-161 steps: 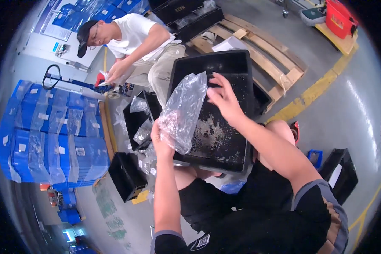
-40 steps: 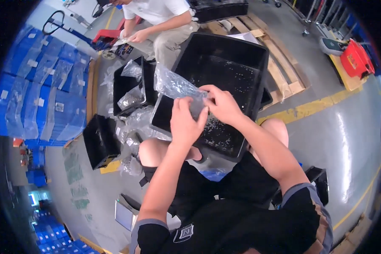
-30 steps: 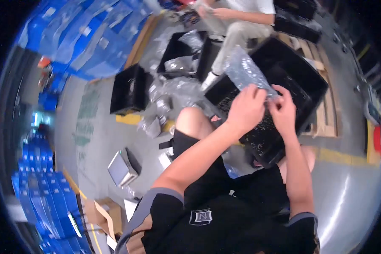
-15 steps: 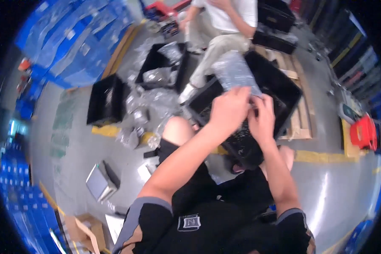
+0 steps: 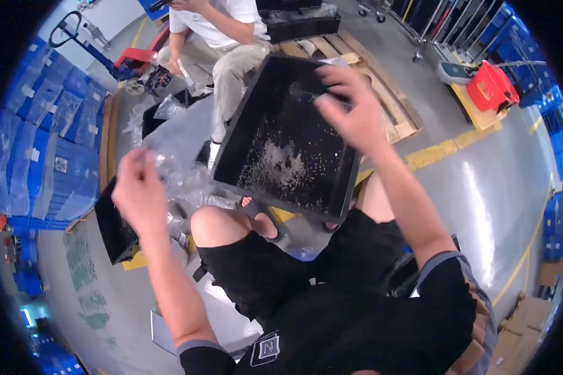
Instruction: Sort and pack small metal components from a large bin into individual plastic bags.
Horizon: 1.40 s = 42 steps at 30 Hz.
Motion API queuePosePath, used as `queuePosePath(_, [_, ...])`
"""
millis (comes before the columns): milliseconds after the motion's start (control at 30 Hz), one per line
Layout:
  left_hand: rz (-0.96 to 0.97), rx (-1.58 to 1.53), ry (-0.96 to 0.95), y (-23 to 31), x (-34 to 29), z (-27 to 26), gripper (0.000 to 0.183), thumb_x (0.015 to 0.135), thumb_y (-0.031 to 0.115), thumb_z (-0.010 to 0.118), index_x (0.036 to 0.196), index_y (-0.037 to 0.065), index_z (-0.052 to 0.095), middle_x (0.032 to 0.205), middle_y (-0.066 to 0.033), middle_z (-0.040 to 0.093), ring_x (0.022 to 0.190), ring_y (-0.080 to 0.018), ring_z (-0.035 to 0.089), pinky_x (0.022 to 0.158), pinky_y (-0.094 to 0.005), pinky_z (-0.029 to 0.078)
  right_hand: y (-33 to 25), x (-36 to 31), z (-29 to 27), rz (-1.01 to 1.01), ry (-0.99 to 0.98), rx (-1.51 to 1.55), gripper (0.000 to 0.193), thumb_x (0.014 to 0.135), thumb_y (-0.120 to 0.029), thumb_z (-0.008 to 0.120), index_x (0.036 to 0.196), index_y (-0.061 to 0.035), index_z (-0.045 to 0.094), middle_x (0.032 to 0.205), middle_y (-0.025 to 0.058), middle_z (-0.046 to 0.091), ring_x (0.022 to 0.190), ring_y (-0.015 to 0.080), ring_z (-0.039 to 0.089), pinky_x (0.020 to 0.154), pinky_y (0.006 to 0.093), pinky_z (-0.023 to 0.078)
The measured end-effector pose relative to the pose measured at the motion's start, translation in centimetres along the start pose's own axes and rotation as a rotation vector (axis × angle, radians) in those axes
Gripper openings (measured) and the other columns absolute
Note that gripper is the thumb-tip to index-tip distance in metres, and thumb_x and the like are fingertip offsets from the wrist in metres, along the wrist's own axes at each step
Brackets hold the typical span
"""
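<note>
A black bin point(image 5: 283, 206) stands in front of my knees, with many small pale bits point(image 5: 278, 164) scattered over its floor. Off to its left, my left hand point(image 5: 141, 194) is closed on the edge of a clear plastic bag point(image 5: 191, 130), though motion blurs the fingertips. The bag stretches away from that hand toward the far side and looks flat. Over the bin's far right part hovers my right hand point(image 5: 360, 112), fingers curved and apart, with nothing seen between them.
Across from me sits a person in a white shirt point(image 5: 222, 22). Beyond the bin lies a wooden pallet point(image 5: 394, 103). Loose plastic bags point(image 5: 194, 187) and another black bin point(image 5: 114, 228) are at left, near wrapped blue crates point(image 5: 62, 150). A red bucket point(image 5: 491, 87) stands far right.
My hands were together on the plastic bag above the bin. They have parted: the left carried the bag leftward, while the right let go and stays over the bin. The whole view has shifted.
</note>
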<state>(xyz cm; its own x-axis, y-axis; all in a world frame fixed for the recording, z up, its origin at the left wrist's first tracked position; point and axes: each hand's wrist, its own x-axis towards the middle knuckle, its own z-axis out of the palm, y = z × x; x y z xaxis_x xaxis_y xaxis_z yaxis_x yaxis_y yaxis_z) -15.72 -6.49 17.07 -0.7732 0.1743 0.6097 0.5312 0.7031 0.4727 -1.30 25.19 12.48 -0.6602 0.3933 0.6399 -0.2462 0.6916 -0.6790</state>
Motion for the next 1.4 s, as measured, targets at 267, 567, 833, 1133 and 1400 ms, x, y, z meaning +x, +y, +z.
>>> queuePosePath(267, [-0.22,-0.119,-0.019,-7.9,-2.4,-0.5,0.013,0.091,0.01,0.063,0.094,-0.002,0.061,0.068,0.0016,0.057,0.061,-0.0056,0.049,0.057,-0.0217,0.042,8.8,-10.4,-1.8,1.276,0.005,0.663,0.046,0.081,-0.016,0.071,0.121,-0.0027,0.054,0.103,0.0121,0.065,0.092,0.024,0.065,0.079,0.0386,0.054])
queuePosePath(567, [-0.258,-0.192,-0.098,-9.7,-5.5,3.7,0.012,0.091,0.01,0.063,0.092,-0.002,0.06,0.07,-0.0011,0.06,0.061,-0.0057,0.05,0.055,-0.0235,0.041,10.3,-13.6,1.1,1.24,0.332,0.717,0.05,0.067,0.011,0.047,0.115,-0.0017,0.055,0.095,0.0139,0.064,0.085,0.0297,0.065,0.071,0.0416,0.057])
queuePosePath(833, [-0.348,-0.225,-0.198,-10.1,-6.7,4.6,0.013,0.092,0.011,0.062,0.093,-0.001,0.059,0.07,-0.0008,0.059,0.054,-0.005,0.046,0.046,-0.0227,0.036,8.4,-13.8,1.0,1.234,0.347,0.699,0.052,0.068,0.011,0.048,0.118,-0.0027,0.053,0.092,0.012,0.062,0.082,0.0273,0.063,0.069,0.0392,0.056])
queuePosePath(1133, [-0.359,-0.246,-0.217,-9.5,-7.0,5.6,0.015,0.093,0.013,0.061,0.092,-0.002,0.058,0.069,-0.0013,0.059,0.05,-0.0048,0.045,0.043,-0.0226,0.034,9.7,-15.0,0.7,1.2,0.356,0.734,0.052,0.068,0.011,0.049,0.118,-0.0025,0.052,0.092,0.011,0.061,0.082,0.0252,0.063,0.068,0.037,0.056])
queuePosePath(1400, [-0.349,-0.237,-0.212,-10.0,-7.2,6.1,0.014,0.093,0.012,0.061,0.093,-0.002,0.058,0.069,-0.0021,0.059,0.049,-0.0058,0.046,0.043,-0.023,0.035,9.1,-15.3,0.7,1.177,0.388,0.805,0.051,0.07,0.012,0.049,0.118,-0.0027,0.053,0.092,0.0105,0.062,0.079,0.0235,0.061,0.064,0.0351,0.053])
